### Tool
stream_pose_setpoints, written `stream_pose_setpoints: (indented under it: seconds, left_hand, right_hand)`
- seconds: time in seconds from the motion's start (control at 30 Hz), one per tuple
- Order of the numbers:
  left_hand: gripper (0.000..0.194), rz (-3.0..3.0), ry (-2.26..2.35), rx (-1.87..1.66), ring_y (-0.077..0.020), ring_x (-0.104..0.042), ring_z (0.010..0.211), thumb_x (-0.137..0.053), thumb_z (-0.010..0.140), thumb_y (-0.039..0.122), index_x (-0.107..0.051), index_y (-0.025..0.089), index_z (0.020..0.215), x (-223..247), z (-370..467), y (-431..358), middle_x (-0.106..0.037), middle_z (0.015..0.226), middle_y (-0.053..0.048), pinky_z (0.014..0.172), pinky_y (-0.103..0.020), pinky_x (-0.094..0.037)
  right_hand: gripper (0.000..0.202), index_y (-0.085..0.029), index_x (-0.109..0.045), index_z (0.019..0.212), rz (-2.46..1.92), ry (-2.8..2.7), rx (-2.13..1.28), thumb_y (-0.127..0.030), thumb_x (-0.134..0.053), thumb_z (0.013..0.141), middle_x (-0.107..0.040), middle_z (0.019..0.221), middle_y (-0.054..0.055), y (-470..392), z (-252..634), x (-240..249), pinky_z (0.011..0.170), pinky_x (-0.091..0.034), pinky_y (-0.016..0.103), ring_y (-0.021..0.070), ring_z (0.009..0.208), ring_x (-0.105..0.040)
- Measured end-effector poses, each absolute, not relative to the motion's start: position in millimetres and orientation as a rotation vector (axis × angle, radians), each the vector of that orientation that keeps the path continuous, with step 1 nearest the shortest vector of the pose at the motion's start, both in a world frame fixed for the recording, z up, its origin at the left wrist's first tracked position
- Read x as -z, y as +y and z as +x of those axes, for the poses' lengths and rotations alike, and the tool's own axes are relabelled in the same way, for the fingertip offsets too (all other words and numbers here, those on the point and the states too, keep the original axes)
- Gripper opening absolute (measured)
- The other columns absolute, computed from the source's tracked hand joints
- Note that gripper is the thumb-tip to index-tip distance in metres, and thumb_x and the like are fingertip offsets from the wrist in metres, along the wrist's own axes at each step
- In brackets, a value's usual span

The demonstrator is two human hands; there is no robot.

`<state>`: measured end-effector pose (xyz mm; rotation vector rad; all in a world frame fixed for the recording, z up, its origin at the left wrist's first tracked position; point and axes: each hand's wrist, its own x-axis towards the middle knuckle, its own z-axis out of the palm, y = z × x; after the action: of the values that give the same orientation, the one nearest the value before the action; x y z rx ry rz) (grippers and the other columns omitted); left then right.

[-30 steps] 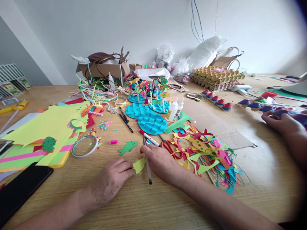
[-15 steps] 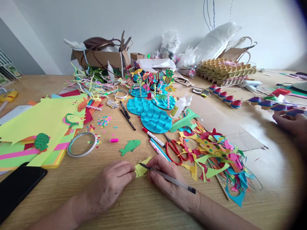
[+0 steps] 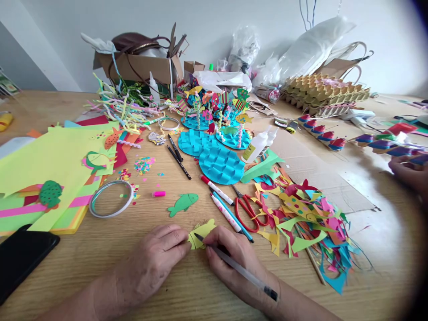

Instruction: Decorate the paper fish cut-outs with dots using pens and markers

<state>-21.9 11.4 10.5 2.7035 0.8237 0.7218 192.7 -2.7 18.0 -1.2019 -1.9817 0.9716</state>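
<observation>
A small yellow paper fish [image 3: 207,226] lies on the table in front of me, with a dark curved line near its left end. My left hand [image 3: 160,249] grips that end, its fingers close together. In my right hand [image 3: 230,256] is a pen [image 3: 245,273] with a clear barrel, its dark tip on the fish. Just beyond lies a green paper fish [image 3: 183,203] with drawn lines. Red-handled scissors [image 3: 247,213] and several markers [image 3: 218,190] rest to the right of it. A pink cap [image 3: 158,194] sits to the left.
Coloured paper sheets [image 3: 67,156] and a black phone [image 3: 26,254] lie left. Paper scraps [image 3: 310,218] heap up on the right. Blue scaly discs [image 3: 221,165], glue bottles [image 3: 254,147] and egg trays [image 3: 324,93] stand farther back. Another person's hand [image 3: 408,171] touches a painted egg-carton strip [image 3: 391,145].
The view has shifted slightly. The pen tip stays on the yellow fish while my right hand has eased a little away, showing more of the fish. My left hand keeps its place on it.
</observation>
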Motion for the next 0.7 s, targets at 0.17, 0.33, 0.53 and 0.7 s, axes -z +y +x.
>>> stream_pose_setpoints:
  seconds: [0.17,0.33,0.53,0.7]
  left_hand:
    - [0.037,2.692,0.841,-0.708,-0.018,-0.06,0.092,-0.028,0.104,0.017,-0.065,0.016,0.1,-9.1,-20.8,11.9,-0.066,0.096,-0.006,0.086,-0.029,-0.051]
    - [0.038,2.67,0.816,-0.687,-0.0185,-0.058,0.09,-0.027,0.104,0.018,-0.065,0.014,0.099,-9.6,-19.8,11.3,-0.065,0.096,-0.007,0.083,-0.03,-0.052]
    - [0.04,2.657,0.806,-0.705,-0.0186,-0.057,0.09,-0.026,0.104,0.017,-0.065,0.013,0.097,-10.1,-20.9,9.8,-0.064,0.095,-0.007,0.082,-0.03,-0.051]
    - [0.038,2.663,0.801,-0.712,-0.0186,-0.057,0.09,-0.026,0.104,0.017,-0.063,0.012,0.099,-10.0,-20.5,9.8,-0.064,0.095,-0.007,0.083,-0.03,-0.051]
  right_hand:
    - [0.011,-0.022,-0.048,0.078,-1.199,-2.019,-0.905,-0.012,-0.044,0.079,-0.053,0.061,-0.005,-3.1,191.2,-15.8,0.049,-0.035,0.019,0.0103,0.05,-0.05]
    - [0.011,-0.022,-0.048,0.078,-1.189,-2.046,-0.882,-0.012,-0.044,0.079,-0.056,0.063,-0.004,-2.4,190.2,-16.3,0.05,-0.037,0.019,0.0107,0.052,-0.052]
    - [0.011,-0.022,-0.05,0.08,-1.177,-2.059,-0.889,-0.012,-0.045,0.08,-0.059,0.066,-0.002,-2.2,191.6,-16.2,0.053,-0.04,0.019,0.0118,0.055,-0.056]
    - [0.011,-0.021,-0.051,0.081,-1.172,-2.077,-0.874,-0.011,-0.045,0.08,-0.061,0.067,0.0,-2.0,191.8,-15.9,0.054,-0.041,0.02,0.0127,0.057,-0.057]
